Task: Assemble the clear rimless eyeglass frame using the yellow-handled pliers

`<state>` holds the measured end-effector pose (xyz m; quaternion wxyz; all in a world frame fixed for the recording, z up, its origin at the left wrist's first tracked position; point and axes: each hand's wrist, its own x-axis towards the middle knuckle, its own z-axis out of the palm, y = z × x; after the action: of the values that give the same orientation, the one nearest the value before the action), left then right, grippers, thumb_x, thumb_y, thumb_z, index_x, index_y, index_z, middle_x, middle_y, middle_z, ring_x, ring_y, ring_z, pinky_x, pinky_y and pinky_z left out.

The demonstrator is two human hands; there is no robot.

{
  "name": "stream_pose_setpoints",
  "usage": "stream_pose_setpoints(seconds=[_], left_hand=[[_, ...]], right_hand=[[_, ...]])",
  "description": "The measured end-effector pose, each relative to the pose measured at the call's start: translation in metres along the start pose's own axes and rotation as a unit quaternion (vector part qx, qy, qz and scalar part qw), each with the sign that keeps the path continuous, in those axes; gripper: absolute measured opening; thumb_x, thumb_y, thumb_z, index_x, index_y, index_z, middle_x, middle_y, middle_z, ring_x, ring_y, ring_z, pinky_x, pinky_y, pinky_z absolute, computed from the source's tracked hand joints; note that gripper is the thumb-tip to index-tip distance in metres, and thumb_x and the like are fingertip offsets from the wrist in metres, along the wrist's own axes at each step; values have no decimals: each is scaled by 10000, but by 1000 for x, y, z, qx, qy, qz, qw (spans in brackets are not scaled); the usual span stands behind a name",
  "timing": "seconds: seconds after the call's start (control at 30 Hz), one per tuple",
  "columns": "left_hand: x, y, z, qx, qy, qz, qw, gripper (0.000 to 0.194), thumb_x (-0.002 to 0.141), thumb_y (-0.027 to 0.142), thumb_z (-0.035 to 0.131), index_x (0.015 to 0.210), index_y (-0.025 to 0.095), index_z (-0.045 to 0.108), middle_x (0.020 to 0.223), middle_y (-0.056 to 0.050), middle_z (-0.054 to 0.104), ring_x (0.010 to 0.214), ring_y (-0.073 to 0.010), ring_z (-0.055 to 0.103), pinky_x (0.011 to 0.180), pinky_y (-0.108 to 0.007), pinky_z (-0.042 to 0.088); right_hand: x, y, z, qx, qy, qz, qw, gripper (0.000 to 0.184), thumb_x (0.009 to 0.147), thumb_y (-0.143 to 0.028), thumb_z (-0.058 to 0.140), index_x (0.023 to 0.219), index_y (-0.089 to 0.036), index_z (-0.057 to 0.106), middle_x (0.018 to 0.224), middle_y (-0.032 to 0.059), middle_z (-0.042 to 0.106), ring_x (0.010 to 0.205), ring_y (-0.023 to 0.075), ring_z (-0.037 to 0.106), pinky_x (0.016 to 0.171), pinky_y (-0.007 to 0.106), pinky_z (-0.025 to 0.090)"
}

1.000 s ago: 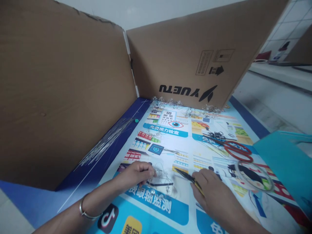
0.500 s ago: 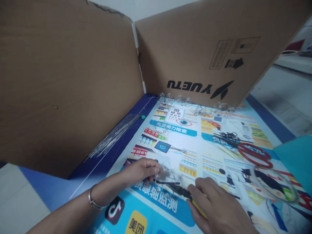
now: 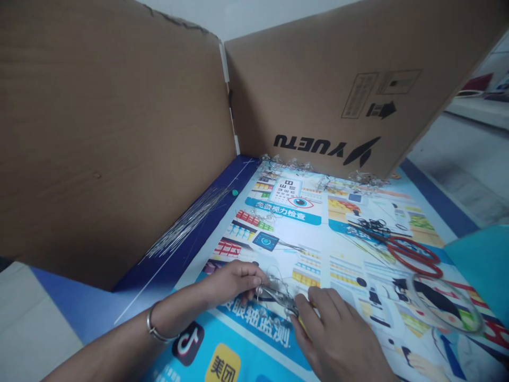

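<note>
Two cardboard panels [image 3: 119, 132] stand behind the work; a printed sheet [image 3: 250, 342] covers the table before them. The right hand [image 3: 334, 329] is closed round the handles of the pliers [image 3: 283, 300], knuckles up, wrist low, the tool pointing leftward. The left hand [image 3: 234, 284] comes in from the left, thumb and fingers pinched on the near-left end of the wirework [image 3: 274, 277]; fingers beneath are partly hidden. Scissors [image 3: 392, 245] lie to the right, near neither hand. The pliers' nose lies over the wirework, its tip just beside the left fingertips; whether it bites the wire cannot be told. The wirework sits low above the sheet, between the hands. In my judgement, the pinch should be firm and close to the nose, with fingertips clear of it, and squeezing kept light so that thin wire is not nicked.
</note>
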<state>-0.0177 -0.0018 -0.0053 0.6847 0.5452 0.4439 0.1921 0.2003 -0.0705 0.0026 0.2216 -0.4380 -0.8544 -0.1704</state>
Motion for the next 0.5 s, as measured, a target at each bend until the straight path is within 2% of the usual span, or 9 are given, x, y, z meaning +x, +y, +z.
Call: stream_pose_setpoints(seconds=[0.17, 0.5], left_hand=[[-1, 0, 2, -1, -1, 5, 1000, 442, 691, 525, 630, 865, 119, 631, 594, 20, 497, 519, -86, 451, 480, -207, 387], [1, -2, 2, -8, 8, -2, 1000, 420, 693, 485, 647, 889, 114, 640, 515, 32, 514, 473, -87, 463, 467, -211, 390]], right_hand=[[3, -1, -1, 2, 26, 6, 1000, 182, 868, -200, 401, 897, -154, 575, 765, 88, 553, 723, 209, 485, 593, 304, 352], [-2, 1, 2, -16, -3, 9, 1000, 167, 864, -196, 408, 889, -181, 572, 754, 70, 547, 689, 195, 482, 565, 285, 347]])
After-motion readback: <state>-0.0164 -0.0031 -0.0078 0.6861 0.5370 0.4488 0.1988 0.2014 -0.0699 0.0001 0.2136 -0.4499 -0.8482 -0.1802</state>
